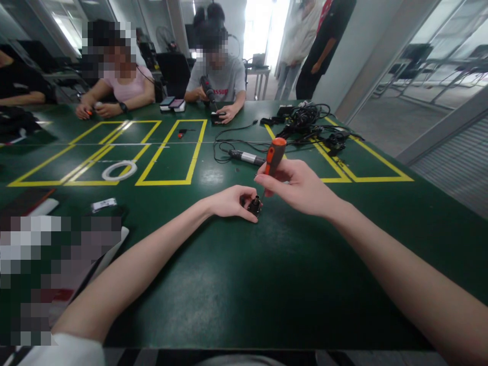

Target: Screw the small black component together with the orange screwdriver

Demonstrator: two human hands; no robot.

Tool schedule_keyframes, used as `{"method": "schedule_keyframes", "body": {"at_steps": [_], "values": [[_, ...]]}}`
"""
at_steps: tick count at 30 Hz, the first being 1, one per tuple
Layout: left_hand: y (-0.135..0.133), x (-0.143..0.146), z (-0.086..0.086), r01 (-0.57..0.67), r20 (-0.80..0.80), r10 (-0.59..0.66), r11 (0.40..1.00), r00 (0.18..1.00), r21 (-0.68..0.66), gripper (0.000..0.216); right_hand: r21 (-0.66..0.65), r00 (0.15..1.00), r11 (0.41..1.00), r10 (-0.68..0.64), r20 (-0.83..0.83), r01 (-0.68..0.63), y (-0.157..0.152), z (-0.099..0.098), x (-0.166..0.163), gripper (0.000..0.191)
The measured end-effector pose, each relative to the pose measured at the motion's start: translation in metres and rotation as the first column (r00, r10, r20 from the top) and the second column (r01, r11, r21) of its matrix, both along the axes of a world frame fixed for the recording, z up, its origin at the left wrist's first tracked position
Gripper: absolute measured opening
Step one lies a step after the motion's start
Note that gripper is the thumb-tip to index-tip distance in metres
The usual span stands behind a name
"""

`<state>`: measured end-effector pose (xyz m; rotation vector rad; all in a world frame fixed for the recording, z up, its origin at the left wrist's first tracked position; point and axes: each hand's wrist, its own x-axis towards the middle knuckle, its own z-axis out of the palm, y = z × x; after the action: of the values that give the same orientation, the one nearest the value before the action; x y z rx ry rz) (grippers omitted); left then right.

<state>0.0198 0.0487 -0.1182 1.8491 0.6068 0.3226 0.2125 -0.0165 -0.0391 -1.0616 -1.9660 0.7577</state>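
My left hand (232, 202) is closed around a small black part (254, 205) that rests on the green table (236, 284). My right hand (295, 185) grips an orange-handled screwdriver (274, 154) nearly upright, its tip down on the black part. Both hands meet near the table's middle.
An electric screwdriver (247, 157) with its cable lies just beyond my hands. A tangle of black cables (310, 124) sits at the back right, a white ring (119, 170) inside the yellow tape boxes at left. Two people sit across the table; two stand behind them.
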Motion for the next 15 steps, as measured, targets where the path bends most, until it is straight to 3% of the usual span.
{"method": "schedule_keyframes", "body": {"at_steps": [15], "values": [[-0.0057,0.0036,0.0041,-0.033,-0.044,0.038,0.993,0.998,0.11,0.044,0.053,0.989,0.998,0.017,0.144,-0.025,-0.0012,0.0084,0.0065,0.012]]}}
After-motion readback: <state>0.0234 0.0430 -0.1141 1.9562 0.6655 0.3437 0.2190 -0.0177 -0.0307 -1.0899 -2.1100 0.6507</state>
